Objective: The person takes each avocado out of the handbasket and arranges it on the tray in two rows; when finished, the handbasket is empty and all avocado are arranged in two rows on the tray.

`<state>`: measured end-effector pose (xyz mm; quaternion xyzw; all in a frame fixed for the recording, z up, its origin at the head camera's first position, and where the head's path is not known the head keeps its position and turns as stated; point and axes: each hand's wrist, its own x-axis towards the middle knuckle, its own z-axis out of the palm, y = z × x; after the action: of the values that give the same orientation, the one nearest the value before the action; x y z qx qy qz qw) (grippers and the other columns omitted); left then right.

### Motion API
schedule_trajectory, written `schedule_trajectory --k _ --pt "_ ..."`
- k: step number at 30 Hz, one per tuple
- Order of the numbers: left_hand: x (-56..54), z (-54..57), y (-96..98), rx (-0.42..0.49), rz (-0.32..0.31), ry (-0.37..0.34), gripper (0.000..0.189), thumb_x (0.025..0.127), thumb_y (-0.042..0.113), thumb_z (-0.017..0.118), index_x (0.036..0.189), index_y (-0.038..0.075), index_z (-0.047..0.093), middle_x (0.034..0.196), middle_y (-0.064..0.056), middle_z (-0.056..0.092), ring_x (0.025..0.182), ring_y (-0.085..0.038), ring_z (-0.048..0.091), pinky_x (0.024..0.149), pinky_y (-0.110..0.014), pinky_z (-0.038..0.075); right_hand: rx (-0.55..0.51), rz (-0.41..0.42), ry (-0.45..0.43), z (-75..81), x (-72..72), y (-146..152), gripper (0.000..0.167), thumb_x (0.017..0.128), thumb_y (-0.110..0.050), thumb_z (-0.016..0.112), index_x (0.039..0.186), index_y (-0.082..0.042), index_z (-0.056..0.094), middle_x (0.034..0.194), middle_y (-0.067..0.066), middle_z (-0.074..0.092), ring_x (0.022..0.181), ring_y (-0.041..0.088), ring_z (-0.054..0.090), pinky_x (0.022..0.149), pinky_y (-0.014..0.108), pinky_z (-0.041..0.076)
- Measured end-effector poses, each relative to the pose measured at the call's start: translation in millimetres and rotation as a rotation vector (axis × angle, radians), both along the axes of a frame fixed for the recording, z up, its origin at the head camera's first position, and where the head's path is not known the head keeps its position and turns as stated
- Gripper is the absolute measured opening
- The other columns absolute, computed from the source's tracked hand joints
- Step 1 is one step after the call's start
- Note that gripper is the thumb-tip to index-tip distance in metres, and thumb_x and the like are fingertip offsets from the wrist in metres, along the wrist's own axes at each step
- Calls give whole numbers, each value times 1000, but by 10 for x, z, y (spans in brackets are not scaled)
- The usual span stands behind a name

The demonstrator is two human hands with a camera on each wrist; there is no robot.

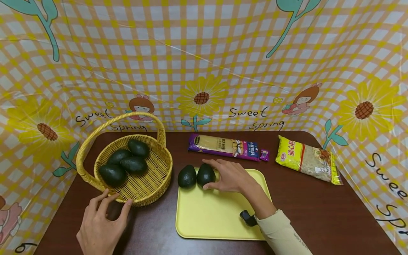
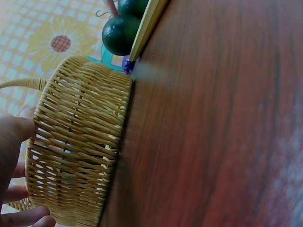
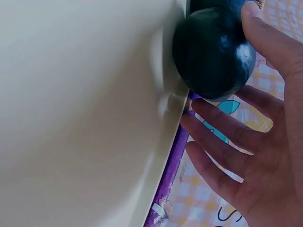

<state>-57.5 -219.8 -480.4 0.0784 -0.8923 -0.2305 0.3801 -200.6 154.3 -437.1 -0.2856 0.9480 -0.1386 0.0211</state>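
Note:
My right hand (image 1: pixel 227 175) holds a dark green avocado (image 1: pixel 205 175) between thumb and fingers at the far left corner of the yellow tray (image 1: pixel 210 216). A second avocado (image 1: pixel 187 176) sits right beside it on the tray. In the right wrist view, the thumb (image 3: pixel 270 38) lies along the side of the held avocado (image 3: pixel 213 54), and the lower fingers are spread apart. My left hand (image 1: pixel 102 223) is at the near rim of the wicker basket (image 1: pixel 159 189), its fingers loosely bent and its fingertips right at the rim. Several avocados (image 1: pixel 113 175) lie in the basket's left part.
Behind the tray lies a purple pack of pasta (image 1: pixel 223 146). A yellow bag of pasta (image 1: pixel 307 160) is at the back right of the brown table (image 1: pixel 322 212). The basket's tall handle (image 1: pixel 95 132) arches over it. Checked cloth (image 1: pixel 204 53) encloses the back and sides.

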Motion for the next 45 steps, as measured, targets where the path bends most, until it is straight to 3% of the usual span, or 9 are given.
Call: schedule_trajectory --k 5,10,16,20,27,36,41,45 --pt "-1 6 -7 0 7 -5 45 75 37 99 106 7 84 121 -17 74 81 -36 66 49 -43 49 16 -12 17 62 -24 -9 93 82 -72 83 157 -23 57 128 9 72 99 28 71 61 36 49" --pt "-3 5 -5 0 10 -7 45 76 37 98 106 7 84 122 -17 74 79 -35 65 50 -42 50 21 -16 45 131 -49 -45 91 85 -72 81 158 -24 57 131 10 71 96 26 70 62 36 50" --pt "-17 6 -8 1 13 -3 45 77 37 98 106 6 84 122 -17 74 79 -34 65 50 -42 50 -3 29 121 229 -86 -175 86 90 -67 79 159 -22 55 142 15 67 113 33 72 80 49 60" --pt "-25 9 -16 -3 18 2 45 77 38 98 106 7 84 122 -17 74 77 -33 65 49 -39 49 -42 75 163 312 -116 -334 80 93 -60 80 160 -22 55 144 16 66 125 36 68 95 54 59" --pt "-31 6 -17 2 23 -7 46 75 38 99 107 9 84 123 -16 74 76 -32 65 48 -38 49 -73 186 208 414 -156 -642 66 101 -48 76 158 -22 56 134 8 67 112 26 69 92 46 58" --pt "-14 5 2 19 31 -24 45 76 38 99 107 9 84 123 -16 74 81 -34 66 49 -44 50 -59 283 182 472 -170 -1101 58 106 -43 72 158 -22 56 142 8 63 102 19 69 80 36 58" --pt "0 -1 9 21 23 -32 44 77 37 98 108 8 83 125 -16 74 83 -35 67 50 -44 50 -39 316 148 463 -174 -1292 58 106 -42 72 158 -21 56 145 8 62 104 19 69 84 37 59" --pt "-3 -7 7 19 15 -34 45 78 37 98 108 7 83 125 -17 73 85 -35 67 51 -47 52 -41 351 114 433 -201 -1404 58 106 -38 72 159 -21 54 148 9 60 115 21 69 91 38 59"
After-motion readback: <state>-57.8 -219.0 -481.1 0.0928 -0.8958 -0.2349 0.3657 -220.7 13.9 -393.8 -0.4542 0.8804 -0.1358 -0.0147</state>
